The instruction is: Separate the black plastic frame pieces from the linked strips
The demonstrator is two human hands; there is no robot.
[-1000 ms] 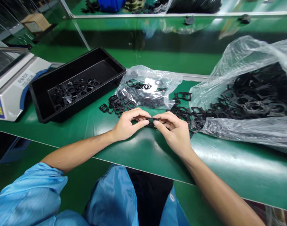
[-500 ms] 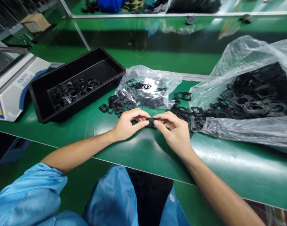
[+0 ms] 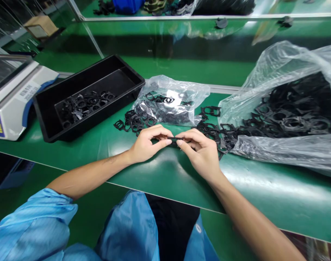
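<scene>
A small black plastic part [image 3: 174, 141] is pinched between both hands, just above the bench; the fingers hide much of its shape. My left hand [image 3: 150, 144] grips its left end with thumb and fingers, closed. At its right end my right hand [image 3: 200, 148] holds it the same way. Just behind my left hand lies a small pile of black ring-shaped parts [image 3: 138, 121]. Black frame-like parts [image 3: 227, 136] spill onto the bench beside my right hand, out of a large clear plastic bag [image 3: 265, 148].
At the left a black tray [image 3: 90, 127] holds a heap of black parts, next to a white scale [image 3: 14, 98]. A smaller clear bag [image 3: 178, 98] of parts lies behind my hands. A raised shelf edge [image 3: 181, 17] runs along the back of the green bench [image 3: 151, 177].
Both hands stay in the same place. The black part between them has tilted slightly and now looks thinner, with the fingertips a little closer together.
</scene>
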